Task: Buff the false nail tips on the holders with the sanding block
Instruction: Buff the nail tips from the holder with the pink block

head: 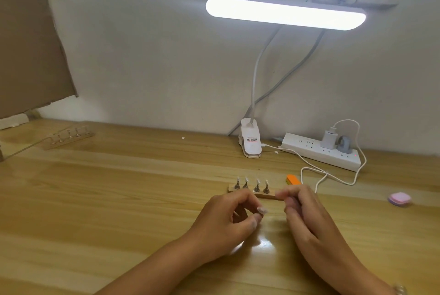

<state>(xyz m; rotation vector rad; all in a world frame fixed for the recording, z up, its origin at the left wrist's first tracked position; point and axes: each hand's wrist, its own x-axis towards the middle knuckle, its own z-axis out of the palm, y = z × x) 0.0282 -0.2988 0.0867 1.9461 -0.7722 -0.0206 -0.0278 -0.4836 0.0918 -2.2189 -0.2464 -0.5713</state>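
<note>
A wooden strip (264, 195) lies on the table and carries several small metal holders (256, 187), each topped with a clear false nail tip. My left hand (226, 221) is just in front of it, thumb and fingers pinching one holder with a nail tip (262, 210) that points right. My right hand (304, 211) hovers beside it with its fingers curled; nothing shows inside them, and it covers the strip's right end. The orange sanding block (293, 179) lies on the table behind my right hand, untouched.
A second strip of holders (69, 137) sits far left near a cardboard sheet (28, 52). A clip lamp (250, 142), a white power strip (321, 152) and its looping cable (333, 175) lie at the back right. A pink pad (400, 198) is at the far right.
</note>
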